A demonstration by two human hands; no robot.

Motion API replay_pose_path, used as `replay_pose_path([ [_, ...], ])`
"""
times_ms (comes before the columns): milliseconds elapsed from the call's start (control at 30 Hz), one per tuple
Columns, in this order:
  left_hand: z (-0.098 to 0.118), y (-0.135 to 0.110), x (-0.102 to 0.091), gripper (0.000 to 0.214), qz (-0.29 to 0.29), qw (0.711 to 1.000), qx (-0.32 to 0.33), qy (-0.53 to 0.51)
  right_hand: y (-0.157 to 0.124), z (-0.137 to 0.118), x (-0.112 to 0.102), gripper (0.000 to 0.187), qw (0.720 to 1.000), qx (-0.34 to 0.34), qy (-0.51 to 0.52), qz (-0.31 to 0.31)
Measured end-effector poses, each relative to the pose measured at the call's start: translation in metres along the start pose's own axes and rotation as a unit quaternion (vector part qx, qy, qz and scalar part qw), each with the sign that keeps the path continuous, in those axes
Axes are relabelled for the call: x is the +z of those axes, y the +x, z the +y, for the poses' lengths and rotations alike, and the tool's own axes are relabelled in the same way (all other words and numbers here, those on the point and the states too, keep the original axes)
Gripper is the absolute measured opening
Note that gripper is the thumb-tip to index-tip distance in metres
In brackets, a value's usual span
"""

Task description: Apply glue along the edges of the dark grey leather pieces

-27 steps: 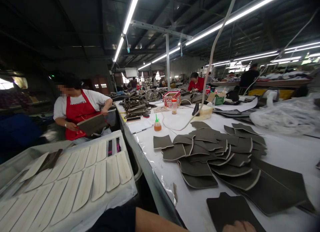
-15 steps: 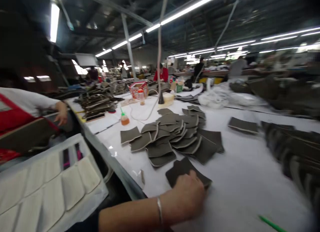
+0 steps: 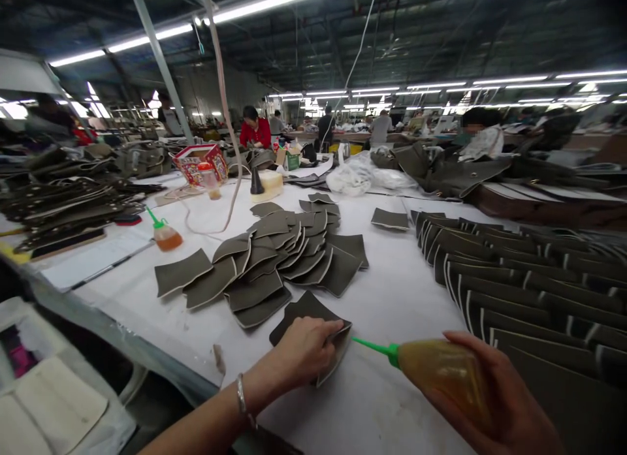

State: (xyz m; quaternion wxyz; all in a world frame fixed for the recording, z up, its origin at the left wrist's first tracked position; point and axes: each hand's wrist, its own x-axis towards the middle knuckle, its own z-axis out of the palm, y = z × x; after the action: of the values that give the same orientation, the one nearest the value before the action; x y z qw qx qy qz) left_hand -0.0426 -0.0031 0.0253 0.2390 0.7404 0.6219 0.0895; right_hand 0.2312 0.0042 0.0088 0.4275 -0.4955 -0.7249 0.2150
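White worktable, left hand pinching dark cut piece, right hand gripping glue bottle beside it.

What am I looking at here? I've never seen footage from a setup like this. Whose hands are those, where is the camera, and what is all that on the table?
There is no machine: the camera sits on a person's head, looking forward and down at their own bare hands. The left hand grips the edge of a dark cut piece lying on the white table. The right hand holds a glue bottle of amber liquid, its green nozzle aimed toward that piece. Beyond lies a fanned pile of similar pieces, a row of overlapped panels to the right, and a smaller orange bottle. Other workers sit at tables further back.
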Motion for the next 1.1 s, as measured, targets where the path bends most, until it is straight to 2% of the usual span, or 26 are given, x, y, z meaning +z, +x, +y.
replay_pose_path([
  [67, 0.001, 0.001, -0.001, 0.054, -0.002, 1.0, 0.002, 0.006, 0.005, 0.002, 0.002, 0.051, 0.998, -0.043, -0.029, -0.023],
  [200, 0.001, 0.003, 0.0, 0.055, -0.014, 1.0, 0.002, 0.019, 0.015, 0.0, 0.007, 0.049, 0.994, -0.086, -0.053, -0.042],
  [567, -0.003, 0.008, 0.003, 0.056, -0.018, 0.999, 0.011, 0.031, 0.023, -0.011, 0.013, 0.045, 0.988, -0.125, -0.054, -0.078],
  [833, -0.003, 0.008, 0.005, 0.054, -0.002, 0.999, 0.023, 0.041, 0.022, -0.005, 0.013, 0.048, 0.997, -0.054, -0.044, -0.045],
  [1100, 0.001, 0.005, 0.003, 0.053, -0.018, 0.999, 0.007, 0.05, 0.019, -0.005, 0.016, 0.048, 0.998, 0.033, 0.02, -0.049],
])
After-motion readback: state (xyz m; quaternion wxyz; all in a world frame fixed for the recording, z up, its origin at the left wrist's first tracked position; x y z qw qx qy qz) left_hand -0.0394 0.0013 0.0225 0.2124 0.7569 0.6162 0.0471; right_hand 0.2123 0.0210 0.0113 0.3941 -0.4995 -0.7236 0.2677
